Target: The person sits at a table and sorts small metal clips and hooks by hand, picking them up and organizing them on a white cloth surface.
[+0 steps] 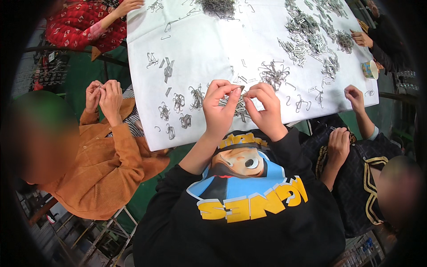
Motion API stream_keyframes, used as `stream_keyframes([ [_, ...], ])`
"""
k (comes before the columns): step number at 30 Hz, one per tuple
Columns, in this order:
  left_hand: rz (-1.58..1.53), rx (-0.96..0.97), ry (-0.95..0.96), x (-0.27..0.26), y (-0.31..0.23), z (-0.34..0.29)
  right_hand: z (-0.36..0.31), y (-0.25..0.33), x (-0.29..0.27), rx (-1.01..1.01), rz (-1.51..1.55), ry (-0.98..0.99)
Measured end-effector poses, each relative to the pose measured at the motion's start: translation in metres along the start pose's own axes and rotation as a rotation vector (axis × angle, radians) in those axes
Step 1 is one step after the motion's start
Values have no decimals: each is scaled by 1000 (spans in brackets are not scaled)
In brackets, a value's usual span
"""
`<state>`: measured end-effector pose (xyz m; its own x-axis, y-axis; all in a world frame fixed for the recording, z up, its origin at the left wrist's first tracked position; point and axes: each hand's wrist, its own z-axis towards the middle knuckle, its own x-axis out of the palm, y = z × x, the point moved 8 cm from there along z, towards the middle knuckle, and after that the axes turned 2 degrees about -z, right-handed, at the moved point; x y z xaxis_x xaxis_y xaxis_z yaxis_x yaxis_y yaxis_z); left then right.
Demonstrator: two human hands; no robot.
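Note:
My left hand (220, 107) and my right hand (266, 111) meet over the near edge of the white-covered table (189, 51). Between the left thumb and forefinger is a small dark metal piece (242, 88). The right fingers are pinched together beside it; what they hold is too small to make out. Below and between my hands lies a heap of short metal strips (241, 114), partly covered by them. Bent wire hooks (274, 73) are piled just beyond my right hand. Left of my left hand, several small bunches of hooks (196, 98) rest on the cloth.
A person in a brown jacket (100, 169) sits at my left, another in dark clothes (342, 169) at my right. More people work at the far corners. Large heaps of metal strips (304, 31) and hooks (218, 6) lie farther off. A paper cup (369, 70) stands near the right edge.

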<state>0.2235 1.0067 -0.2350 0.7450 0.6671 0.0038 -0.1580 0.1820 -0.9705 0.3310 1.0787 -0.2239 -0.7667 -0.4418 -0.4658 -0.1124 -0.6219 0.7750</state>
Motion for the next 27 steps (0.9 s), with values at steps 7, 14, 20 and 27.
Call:
stream_keyframes([
  [7,-19,12,80,7,-2,-2,1,7,3,-52,-34,123],
  [14,-85,105,103,1,-21,-1,-8,-61,-28,255,-17,-138],
  [20,-127,60,85,-14,-22,3,28,-169,-37,394,-872,142],
  [27,-89,107,144,-8,-26,-1,67,-190,13,195,-1107,484],
])
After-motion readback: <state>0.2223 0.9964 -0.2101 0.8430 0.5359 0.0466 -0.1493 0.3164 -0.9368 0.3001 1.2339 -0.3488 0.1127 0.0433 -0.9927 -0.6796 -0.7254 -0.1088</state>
